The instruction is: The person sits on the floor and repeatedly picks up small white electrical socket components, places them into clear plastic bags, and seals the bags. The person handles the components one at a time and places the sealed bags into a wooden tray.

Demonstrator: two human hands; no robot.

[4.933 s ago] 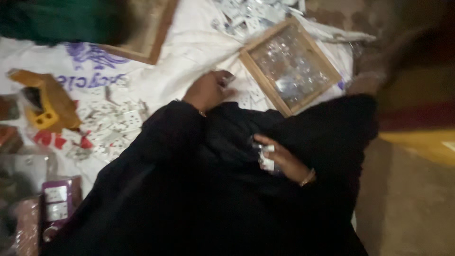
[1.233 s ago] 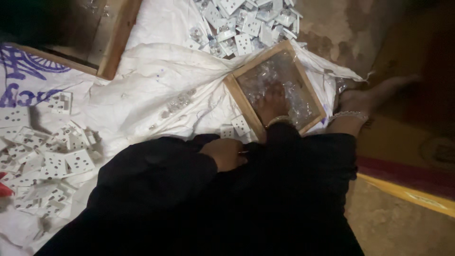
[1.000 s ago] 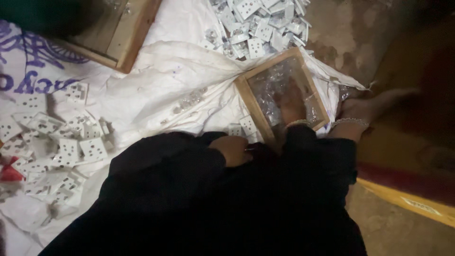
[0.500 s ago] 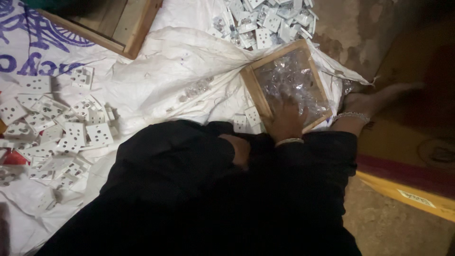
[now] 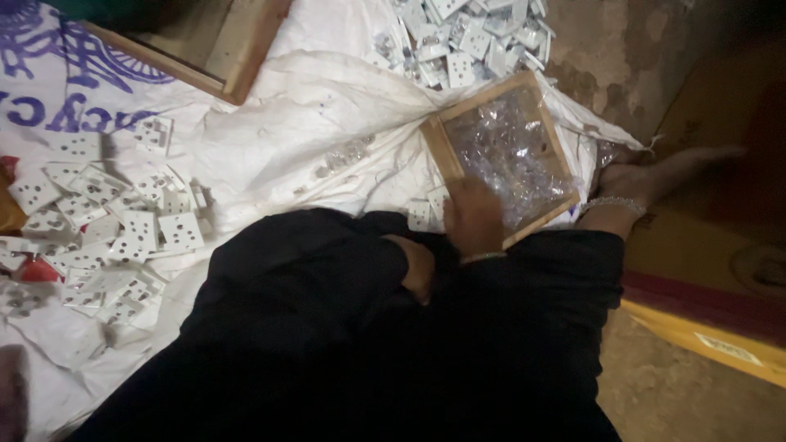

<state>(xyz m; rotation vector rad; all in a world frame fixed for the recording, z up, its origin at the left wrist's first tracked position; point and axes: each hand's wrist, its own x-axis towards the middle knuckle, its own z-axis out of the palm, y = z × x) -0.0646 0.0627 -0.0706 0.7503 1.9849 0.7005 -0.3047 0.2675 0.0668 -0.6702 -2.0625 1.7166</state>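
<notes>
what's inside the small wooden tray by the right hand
The small wooden tray holds a heap of small clear, shiny pieces, too blurred to identify. The right hand covers its near corner, so what lies under the hand is hidden.

Right hand (image 5: 473,217): now at the near edge of the wooden tray (image 5: 438,151), no longer in the lap or spread inside over the clear bits (image 5: 512,151); left hand (image 5: 417,266): drawn back, resting on black cloth (image 5: 327,327).
</notes>
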